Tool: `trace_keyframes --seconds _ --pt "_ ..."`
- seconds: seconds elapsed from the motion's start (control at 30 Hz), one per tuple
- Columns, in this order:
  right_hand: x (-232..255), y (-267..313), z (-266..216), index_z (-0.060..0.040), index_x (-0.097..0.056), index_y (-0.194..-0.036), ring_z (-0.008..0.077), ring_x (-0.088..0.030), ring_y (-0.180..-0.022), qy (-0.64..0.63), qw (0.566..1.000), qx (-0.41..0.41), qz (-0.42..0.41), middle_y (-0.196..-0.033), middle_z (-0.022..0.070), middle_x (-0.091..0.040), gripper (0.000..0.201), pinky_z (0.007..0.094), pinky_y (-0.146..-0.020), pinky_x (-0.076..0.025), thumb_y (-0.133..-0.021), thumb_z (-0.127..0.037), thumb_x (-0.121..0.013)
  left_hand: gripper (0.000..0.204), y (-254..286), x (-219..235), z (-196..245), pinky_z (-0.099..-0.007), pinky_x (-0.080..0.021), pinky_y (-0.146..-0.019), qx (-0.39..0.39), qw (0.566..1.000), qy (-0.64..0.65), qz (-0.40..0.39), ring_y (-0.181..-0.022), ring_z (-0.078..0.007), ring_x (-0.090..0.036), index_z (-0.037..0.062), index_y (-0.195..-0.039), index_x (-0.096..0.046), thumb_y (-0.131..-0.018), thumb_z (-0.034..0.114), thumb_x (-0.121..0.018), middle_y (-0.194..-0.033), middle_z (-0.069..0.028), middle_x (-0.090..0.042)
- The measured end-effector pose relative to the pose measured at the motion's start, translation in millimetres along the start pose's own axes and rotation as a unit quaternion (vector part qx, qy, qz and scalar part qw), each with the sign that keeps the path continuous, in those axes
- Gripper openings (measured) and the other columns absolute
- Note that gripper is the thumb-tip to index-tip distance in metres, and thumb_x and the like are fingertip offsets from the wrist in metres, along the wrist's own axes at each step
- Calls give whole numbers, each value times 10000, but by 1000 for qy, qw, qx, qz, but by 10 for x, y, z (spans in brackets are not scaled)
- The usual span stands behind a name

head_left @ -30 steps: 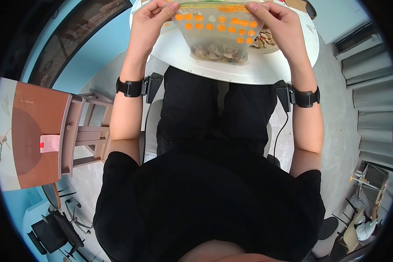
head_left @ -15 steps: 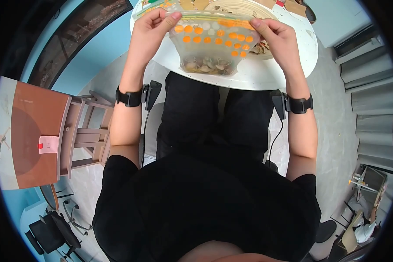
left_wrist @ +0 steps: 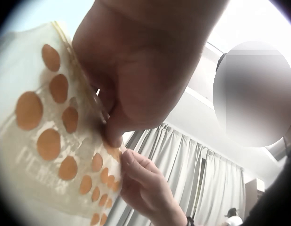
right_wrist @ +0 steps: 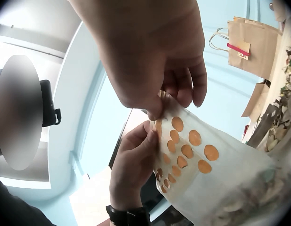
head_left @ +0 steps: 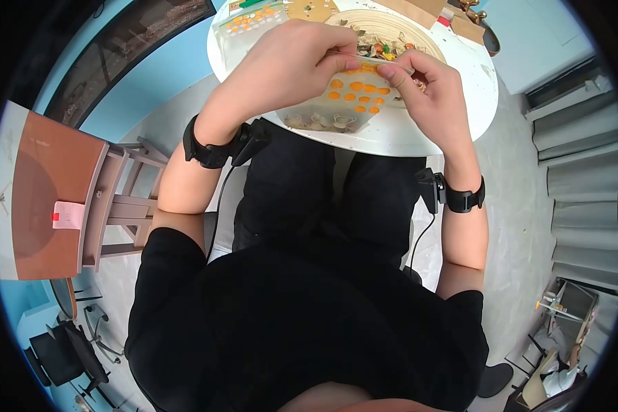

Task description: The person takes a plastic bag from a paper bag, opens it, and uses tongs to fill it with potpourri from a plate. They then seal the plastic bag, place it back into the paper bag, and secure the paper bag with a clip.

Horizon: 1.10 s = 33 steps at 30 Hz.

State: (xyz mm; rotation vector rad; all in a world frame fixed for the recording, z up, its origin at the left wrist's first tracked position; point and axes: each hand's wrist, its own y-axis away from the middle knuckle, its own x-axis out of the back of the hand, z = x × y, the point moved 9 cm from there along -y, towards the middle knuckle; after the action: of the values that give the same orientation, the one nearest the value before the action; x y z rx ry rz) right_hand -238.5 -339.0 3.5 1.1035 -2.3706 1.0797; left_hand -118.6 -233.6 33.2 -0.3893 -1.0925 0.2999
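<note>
A translucent zip bag with orange dots hangs upright over the table's near edge, with dried bits in its bottom. My left hand pinches its top edge between thumb and fingers. Close beside it, toward the right end of the seal, my right hand pinches the same edge. In the left wrist view the two thumbs meet near one stretch of the zip strip. The right wrist view shows the bag below both hands, its contents blurred at the bottom.
Behind the bag, a round woven tray bears mixed dried pieces. A second dotted zip bag lies at the table's back left. Brown paper bags stand at the back. The white table curves around in front of my knees.
My left hand has slid right along the bag's top edge, coming close to the right hand, which still pinches its end. More of the tray shows now.
</note>
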Motion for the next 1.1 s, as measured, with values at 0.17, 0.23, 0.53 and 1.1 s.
trace_keyframes --seconds 0.17,0.23,0.53,1.1 --pt "-21 -31 -106 -11 -706 -893 151 -473 -557 39 999 3 -20 -654 90 -594 188 293 -536 -387 -942 -190 -735 124 60 -68 -23 -369 -444 -588 -18 999 1 52 -612 -296 -574 7 -921 -667 -948 127 -679 -700 -161 -602" --pt "-10 -52 -174 -9 -705 -892 173 -487 -559 53 998 17 -13 -673 108 -612 179 302 -541 -397 -935 -180 -736 129 86 -8 20 -367 -447 -592 4 999 16 48 -629 -312 -585 7 -929 -671 -942 133 -691 -712 -165 -616" --pt "-110 -59 -501 -15 -729 -898 282 -605 -652 135 987 73 -48 -737 143 -653 181 368 -600 -465 -900 -193 -757 165 323 192 -181 -313 -473 -613 59 998 20 15 -630 -211 -592 11 -852 -704 -921 157 -737 -705 -107 -653" --pt "-279 -184 -608 -64 -725 -795 298 -605 -630 201 973 66 -90 -623 109 -604 239 404 -594 -477 -895 -280 -750 252 610 87 -674 -250 -472 -655 148 966 204 50 -714 -90 -575 -6 -926 -753 -990 233 -707 -751 -16 -684"
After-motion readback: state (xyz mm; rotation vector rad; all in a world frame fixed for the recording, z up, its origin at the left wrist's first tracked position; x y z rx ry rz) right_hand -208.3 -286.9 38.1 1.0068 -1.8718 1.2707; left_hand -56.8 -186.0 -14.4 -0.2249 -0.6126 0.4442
